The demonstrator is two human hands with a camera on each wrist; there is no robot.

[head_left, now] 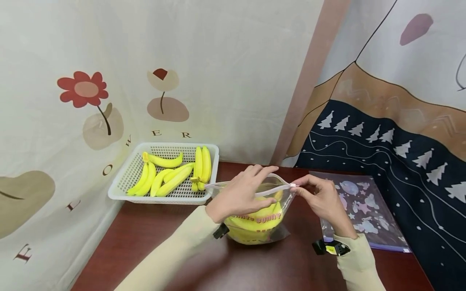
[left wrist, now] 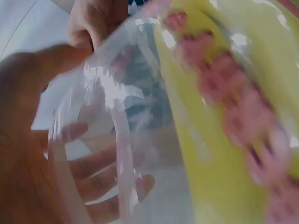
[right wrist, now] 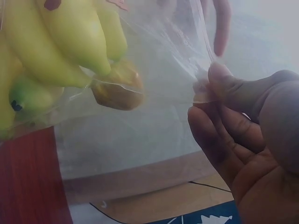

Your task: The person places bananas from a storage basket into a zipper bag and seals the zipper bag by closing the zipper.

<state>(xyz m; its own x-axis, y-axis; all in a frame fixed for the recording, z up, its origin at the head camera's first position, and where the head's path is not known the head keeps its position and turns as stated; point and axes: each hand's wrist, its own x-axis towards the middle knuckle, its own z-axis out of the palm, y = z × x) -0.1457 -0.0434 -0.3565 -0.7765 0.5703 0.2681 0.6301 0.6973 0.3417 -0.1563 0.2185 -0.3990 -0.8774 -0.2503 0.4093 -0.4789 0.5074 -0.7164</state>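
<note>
A clear zip bag [head_left: 251, 224] with lettering on its front stands upright on the table, its mouth gaping. Inside it is a bunch of yellow bananas [right wrist: 56, 42]. My right hand [head_left: 322, 198] pinches the right corner of the bag's mouth at the white slider [head_left: 293, 185], between thumb and fingers. My left hand [head_left: 242, 194] spreads across the mouth from the left, fingers mostly straight. In the left wrist view, several fingers [left wrist: 100, 161] show through the clear plastic, and the thumb lies along the top.
Behind and to the left, a white perforated basket [head_left: 116, 190] holds several bananas [head_left: 174, 180]. A flat, patterned zip bag [head_left: 364, 210] with a purple strip lies on the right of the dark red table [head_left: 145, 238]. Printed cloth [head_left: 236, 81] hangs behind.
</note>
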